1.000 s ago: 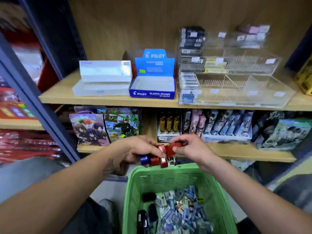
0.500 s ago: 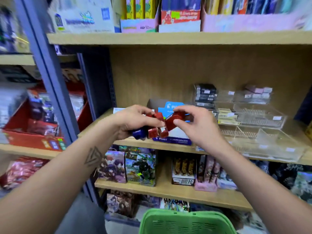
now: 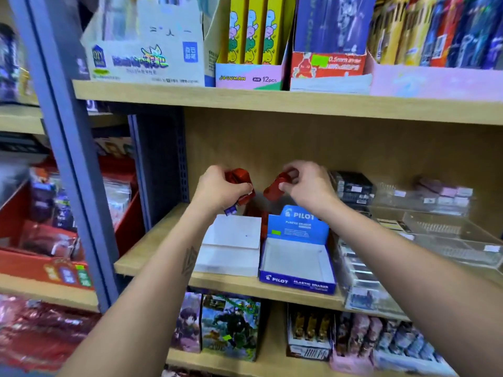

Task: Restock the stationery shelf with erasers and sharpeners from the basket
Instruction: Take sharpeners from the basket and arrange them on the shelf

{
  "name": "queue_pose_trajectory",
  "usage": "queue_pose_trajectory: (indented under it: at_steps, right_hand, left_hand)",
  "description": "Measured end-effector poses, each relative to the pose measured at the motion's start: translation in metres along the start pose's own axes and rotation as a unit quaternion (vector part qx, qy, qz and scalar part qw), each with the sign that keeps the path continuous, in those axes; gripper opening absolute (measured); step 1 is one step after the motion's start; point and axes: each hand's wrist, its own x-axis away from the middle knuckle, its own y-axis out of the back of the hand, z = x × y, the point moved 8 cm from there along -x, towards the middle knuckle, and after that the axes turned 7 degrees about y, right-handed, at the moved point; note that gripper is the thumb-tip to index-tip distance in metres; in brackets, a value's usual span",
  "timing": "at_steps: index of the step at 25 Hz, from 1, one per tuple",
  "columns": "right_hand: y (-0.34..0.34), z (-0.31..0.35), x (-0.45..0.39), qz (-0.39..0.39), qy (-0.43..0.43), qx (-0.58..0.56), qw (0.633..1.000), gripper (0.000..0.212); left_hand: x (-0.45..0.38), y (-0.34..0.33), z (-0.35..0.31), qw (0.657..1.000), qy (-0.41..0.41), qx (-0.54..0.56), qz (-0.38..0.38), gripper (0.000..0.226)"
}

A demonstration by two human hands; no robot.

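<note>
One view only, worn on the head, wide-angle, straight edges bowing toward the frame borders. Faces forward and slightly down into the middle shelf [image 3: 223,284] of a wooden rack, close enough for both forearms to reach in from the bottom corners. Left hand [image 3: 220,190] and right hand [image 3: 309,186] sit near the centre, above the blue Pilot box [image 3: 296,257]. Upper shelf [image 3: 272,100] crosses near the top; lower shelf along the bottom edge. Grey upright [image 3: 68,159] cuts diagonally down the left side.
</note>
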Motion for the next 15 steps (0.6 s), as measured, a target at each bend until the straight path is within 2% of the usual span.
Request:
queue_pose_trajectory:
  at_steps: [5,9,15]
  right_hand:
    - [-0.051,-0.011,-0.042,0.119,0.001,0.1,0.988,0.03]
    - [-0.083,-0.011,-0.064,0.175,0.016,0.136,0.975,0.026]
    - [-0.113,-0.02,-0.075,0.189,0.037,0.164,0.967,0.026]
  left_hand:
    - [-0.031,0.002,0.015,1.0,-0.004,0.015,-0.02,0.042]
    - [-0.048,-0.007,0.036,0.998,0.019,0.06,-0.008,0.034]
    - [-0.064,-0.021,0.041,0.998,0.022,0.053,0.01,0.032]
